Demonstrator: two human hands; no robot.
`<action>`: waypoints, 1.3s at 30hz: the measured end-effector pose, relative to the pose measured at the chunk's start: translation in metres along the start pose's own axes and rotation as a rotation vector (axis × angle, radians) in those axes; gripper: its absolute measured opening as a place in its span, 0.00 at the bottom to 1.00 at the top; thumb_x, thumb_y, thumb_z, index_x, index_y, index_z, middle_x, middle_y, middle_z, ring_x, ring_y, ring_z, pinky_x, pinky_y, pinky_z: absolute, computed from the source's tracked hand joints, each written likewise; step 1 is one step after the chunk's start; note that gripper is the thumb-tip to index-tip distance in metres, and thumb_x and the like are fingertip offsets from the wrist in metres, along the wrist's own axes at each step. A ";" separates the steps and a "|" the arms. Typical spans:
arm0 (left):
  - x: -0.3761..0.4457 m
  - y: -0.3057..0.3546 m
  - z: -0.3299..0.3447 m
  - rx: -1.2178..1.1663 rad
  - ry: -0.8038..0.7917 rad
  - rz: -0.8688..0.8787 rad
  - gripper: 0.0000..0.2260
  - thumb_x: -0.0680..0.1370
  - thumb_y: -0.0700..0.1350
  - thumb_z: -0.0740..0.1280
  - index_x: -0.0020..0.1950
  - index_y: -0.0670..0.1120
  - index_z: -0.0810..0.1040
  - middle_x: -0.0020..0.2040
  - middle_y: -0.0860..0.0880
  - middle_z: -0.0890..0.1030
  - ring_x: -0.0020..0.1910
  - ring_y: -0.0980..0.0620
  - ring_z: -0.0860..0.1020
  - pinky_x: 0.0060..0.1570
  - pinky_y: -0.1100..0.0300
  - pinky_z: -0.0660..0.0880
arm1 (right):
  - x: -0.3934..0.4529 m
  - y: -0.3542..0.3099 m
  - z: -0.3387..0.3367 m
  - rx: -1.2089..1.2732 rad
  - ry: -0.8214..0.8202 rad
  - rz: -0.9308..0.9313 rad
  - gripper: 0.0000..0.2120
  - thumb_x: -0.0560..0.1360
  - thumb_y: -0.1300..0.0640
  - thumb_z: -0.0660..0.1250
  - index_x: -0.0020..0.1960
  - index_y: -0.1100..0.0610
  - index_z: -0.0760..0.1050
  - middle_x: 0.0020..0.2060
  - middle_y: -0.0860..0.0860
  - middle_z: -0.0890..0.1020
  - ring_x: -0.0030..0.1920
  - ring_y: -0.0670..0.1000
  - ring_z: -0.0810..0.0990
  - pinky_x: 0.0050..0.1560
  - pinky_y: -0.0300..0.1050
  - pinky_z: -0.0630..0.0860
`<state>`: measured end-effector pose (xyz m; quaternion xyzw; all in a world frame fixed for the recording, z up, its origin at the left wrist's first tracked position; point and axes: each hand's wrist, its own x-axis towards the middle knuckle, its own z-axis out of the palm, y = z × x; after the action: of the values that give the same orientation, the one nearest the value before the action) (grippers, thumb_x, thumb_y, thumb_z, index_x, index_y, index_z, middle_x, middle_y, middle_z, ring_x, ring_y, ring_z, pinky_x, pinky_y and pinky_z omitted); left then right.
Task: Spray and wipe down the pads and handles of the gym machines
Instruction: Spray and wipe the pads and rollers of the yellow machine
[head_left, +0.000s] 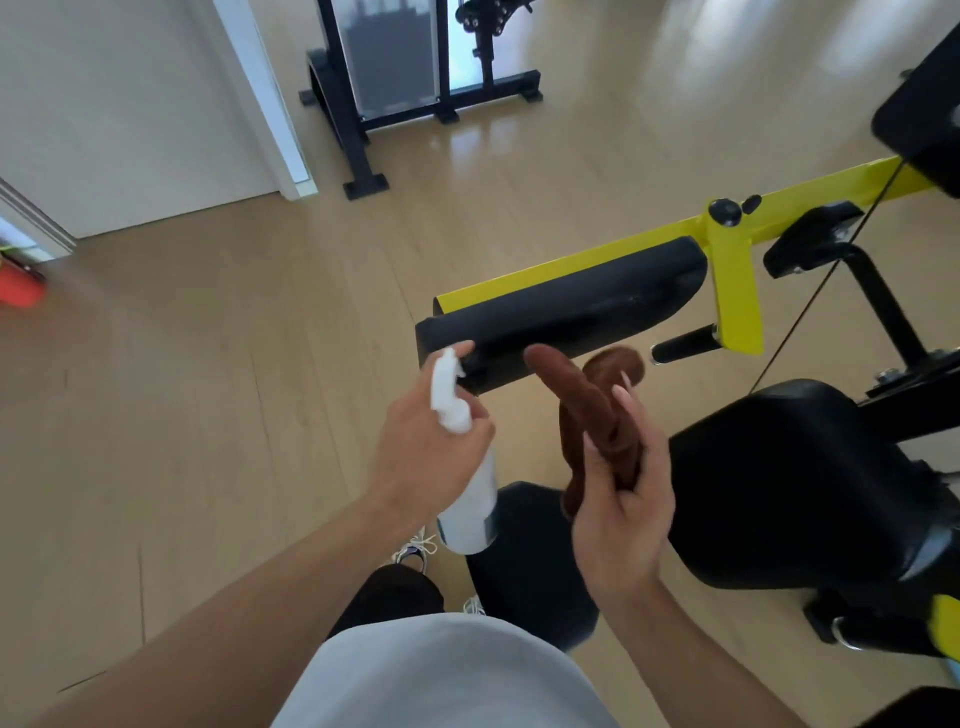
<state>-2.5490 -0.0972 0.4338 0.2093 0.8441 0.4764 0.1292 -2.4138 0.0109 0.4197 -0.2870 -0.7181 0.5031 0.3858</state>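
Observation:
My left hand (421, 447) grips a white spray bottle (470, 488), its nozzle pointing at the near end of a long black pad (566, 306) on a yellow machine arm (727, 244). My right hand (623, 499) holds a folded brown cloth (592, 400) upright, just in front of that pad. A short black handle (683, 344) sticks out from the yellow bracket to the right. A black seat pad (789, 483) lies lower right, beside my right hand.
A round black pad (524, 561) sits below my hands, near my shoes. A black machine frame (415, 78) stands at the far wall by a white door. A thin cable (826, 291) runs diagonally at right. An orange object (21, 286) lies at the left edge.

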 end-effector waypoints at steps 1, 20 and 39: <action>-0.002 -0.006 -0.007 -0.009 0.025 -0.024 0.21 0.74 0.38 0.69 0.66 0.51 0.77 0.44 0.67 0.81 0.42 0.55 0.81 0.42 0.66 0.77 | 0.007 0.007 0.010 -0.031 -0.028 -0.175 0.17 0.83 0.59 0.64 0.71 0.51 0.73 0.72 0.51 0.76 0.75 0.54 0.73 0.74 0.55 0.71; 0.016 -0.002 -0.036 0.064 -0.139 0.077 0.30 0.72 0.34 0.71 0.73 0.52 0.75 0.46 0.53 0.83 0.40 0.59 0.78 0.38 0.69 0.74 | 0.107 0.031 0.042 -0.534 -0.770 -0.832 0.27 0.80 0.51 0.69 0.77 0.54 0.71 0.78 0.48 0.69 0.82 0.51 0.59 0.79 0.62 0.57; 0.008 0.010 -0.019 0.238 -0.128 -0.102 0.15 0.76 0.40 0.71 0.37 0.55 0.69 0.31 0.55 0.72 0.30 0.54 0.71 0.31 0.65 0.64 | 0.098 0.036 0.058 -0.191 -0.251 -0.354 0.09 0.82 0.57 0.68 0.61 0.56 0.82 0.59 0.46 0.82 0.70 0.54 0.76 0.71 0.58 0.71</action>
<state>-2.5611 -0.1030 0.4518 0.2099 0.8941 0.3516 0.1813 -2.5145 0.0723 0.4007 -0.1272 -0.8440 0.3890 0.3467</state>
